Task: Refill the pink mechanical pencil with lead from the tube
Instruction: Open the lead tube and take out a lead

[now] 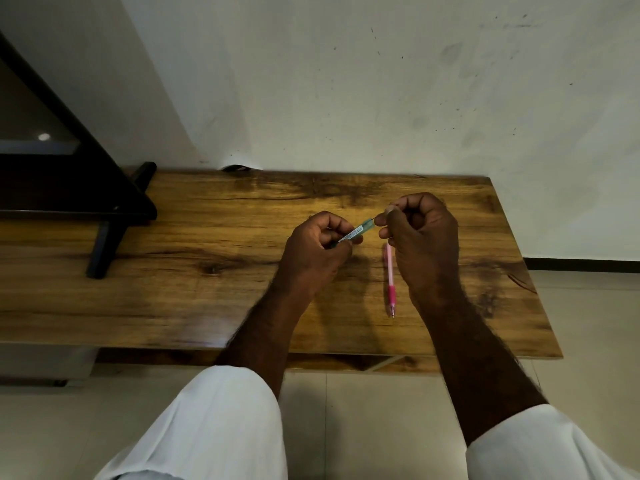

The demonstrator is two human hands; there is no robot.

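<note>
Gripping lead tube point(356, 232), pink pencil point(390, 280) on wooden table point(194, 271)

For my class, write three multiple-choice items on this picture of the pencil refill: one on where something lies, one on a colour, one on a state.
1. Where is the pink mechanical pencil?
A. In the left hand
B. Flat on the wooden table, below the right hand
C. On the floor

2. What colour is the lead tube?
A. Green, with a white label
B. Red
C. Black

3. How is the tube held?
A. Lying loose on the table
B. By one hand only
C. The left hand grips its body and the right hand pinches its far end

Key: 1 B, the pencil rests untouched on the wood. 2 A, green shows at the end past the label. 3 C, both hands meet on the tube above the table.
</note>
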